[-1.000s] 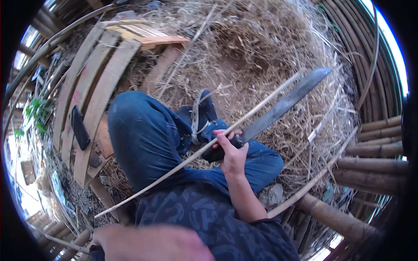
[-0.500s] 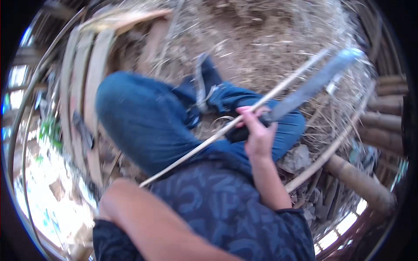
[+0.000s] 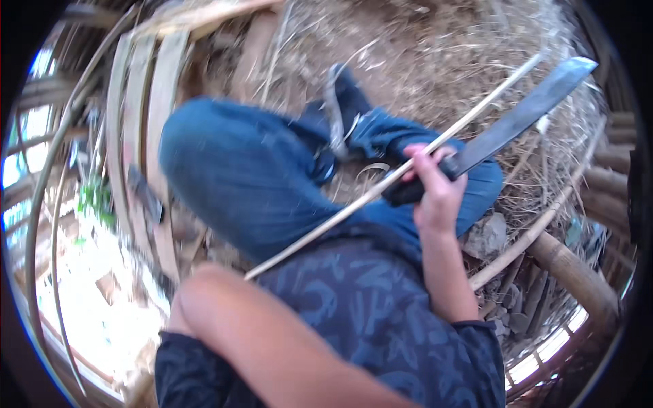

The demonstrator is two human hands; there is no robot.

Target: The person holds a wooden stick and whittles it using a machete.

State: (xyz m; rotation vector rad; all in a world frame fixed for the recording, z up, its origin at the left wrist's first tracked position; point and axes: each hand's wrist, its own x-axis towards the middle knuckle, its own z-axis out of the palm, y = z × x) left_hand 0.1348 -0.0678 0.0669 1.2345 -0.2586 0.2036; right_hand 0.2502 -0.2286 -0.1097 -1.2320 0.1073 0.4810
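Note:
My right hand (image 3: 439, 200) is closed round the black handle of a machete (image 3: 520, 122), whose broad dark blade slants up to the far right. Against the fingers of the same hand lies a long, thin, pale strip, apparently bamboo (image 3: 333, 221). It runs from beside my left elbow, across my lap, to just left of the blade and nearly parallel with it. My bent left forearm (image 3: 272, 326) crosses the lower part of the view. The left hand itself is beyond the lower edge.
My crossed legs in blue jeans (image 3: 238, 177) rest on straw-strewn earth (image 3: 449, 54). Wooden slats (image 3: 162, 122) lie at left, with another dark blade-like tool (image 3: 145, 194) on them. At right are a curved pole (image 3: 537, 228), a thick bamboo pole (image 3: 575, 275) and a stone (image 3: 486, 236).
The whole scene has shifted slightly rightward in view. My right hand, machete and strip appear farther right, the blade tip also higher. The grip looks the same.

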